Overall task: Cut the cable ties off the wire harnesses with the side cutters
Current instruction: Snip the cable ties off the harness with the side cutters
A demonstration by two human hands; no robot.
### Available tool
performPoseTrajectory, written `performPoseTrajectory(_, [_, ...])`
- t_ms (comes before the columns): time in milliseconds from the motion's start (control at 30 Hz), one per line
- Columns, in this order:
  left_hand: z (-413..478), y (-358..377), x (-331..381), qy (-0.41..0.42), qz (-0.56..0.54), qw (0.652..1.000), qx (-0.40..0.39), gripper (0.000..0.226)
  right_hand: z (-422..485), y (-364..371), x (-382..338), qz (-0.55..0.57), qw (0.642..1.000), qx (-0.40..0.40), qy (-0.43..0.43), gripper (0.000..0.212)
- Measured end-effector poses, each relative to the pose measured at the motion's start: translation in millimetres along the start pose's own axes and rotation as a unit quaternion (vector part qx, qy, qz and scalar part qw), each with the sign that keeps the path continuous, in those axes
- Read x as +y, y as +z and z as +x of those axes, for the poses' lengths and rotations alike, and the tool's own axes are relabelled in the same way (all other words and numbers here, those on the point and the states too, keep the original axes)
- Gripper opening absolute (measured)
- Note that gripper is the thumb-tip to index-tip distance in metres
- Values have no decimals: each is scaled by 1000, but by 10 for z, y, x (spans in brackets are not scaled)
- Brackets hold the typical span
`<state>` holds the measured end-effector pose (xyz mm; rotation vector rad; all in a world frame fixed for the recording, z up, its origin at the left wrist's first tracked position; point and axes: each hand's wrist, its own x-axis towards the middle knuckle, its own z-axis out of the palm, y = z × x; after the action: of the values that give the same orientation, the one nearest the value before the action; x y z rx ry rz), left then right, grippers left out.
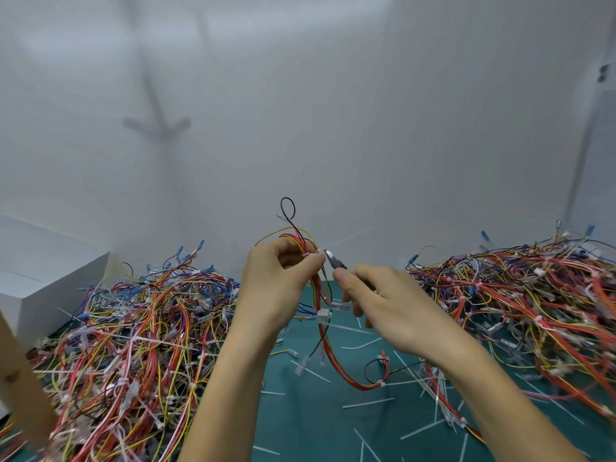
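Harness [319, 295] in left hand [276, 288], cutters [331, 260] in right hand [383, 301], between wire piles [133, 328].

**Desk:** What's the finish on the cutters [333, 260]?

**Operator:** On my screen the tip is bare metal, bright and smooth. I can't make out the handles. The harness [300, 241] is thin wire in shiny plastic sheathing, red, yellow and black. A white plastic tie [305, 254] cinches it, and a clear plastic plug [324, 316] hangs lower down.

**Desk:** And underneath?

**Operator:** A teal mat [316, 428], matt and smooth-looking. The loose tie strips [368, 403] on it are pale, faintly glossy plastic. I read the block [50, 295] at left as matt white card or foam, the leg [23, 378] beside it as unvarnished wood, and the wall [333, 111] as flat matt white.
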<state>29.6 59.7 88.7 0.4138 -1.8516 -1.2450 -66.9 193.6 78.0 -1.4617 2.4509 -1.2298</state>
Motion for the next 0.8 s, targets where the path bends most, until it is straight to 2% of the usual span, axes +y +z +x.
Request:
performPoseTrajectory(300, [-30,20,56,16,8,1000,-22,6,11,10,-1,24,999,29,-5,68])
performPoseTrajectory(500, [-22,14,43,15,6,1000,-26,7,31,14,44,21,999,41,-12,59])
performPoseTrajectory(800, [-11,5,32,13,7,999,-29,7,27,15,44,21,999,34,-22,60])
